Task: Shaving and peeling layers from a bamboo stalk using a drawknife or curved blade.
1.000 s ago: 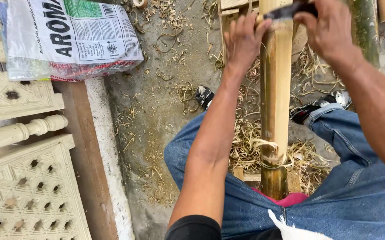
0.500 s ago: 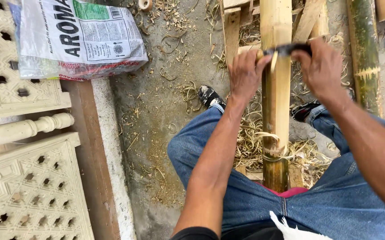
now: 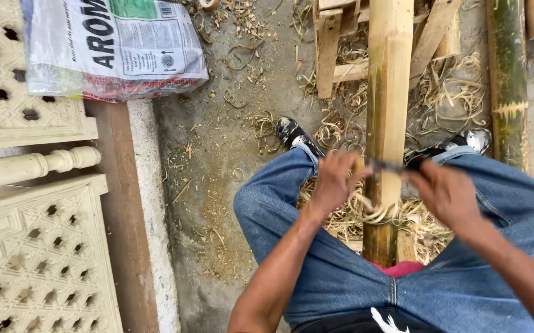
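Having slid down bamboo pole [image 3: 389, 92]: hands [image 3: 334, 182]

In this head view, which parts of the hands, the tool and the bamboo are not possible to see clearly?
- Blade: its ends are hidden inside both hands; its kind is unclear.
- Right hand: blurred by motion, fingers indistinct.
- Left hand: its fingers curl under, so the grip is hidden.
- Bamboo pole: top cut off by the upper edge; its base hidden behind the thighs.
- Green bamboo pole: top cut off, lower end behind the right knee.
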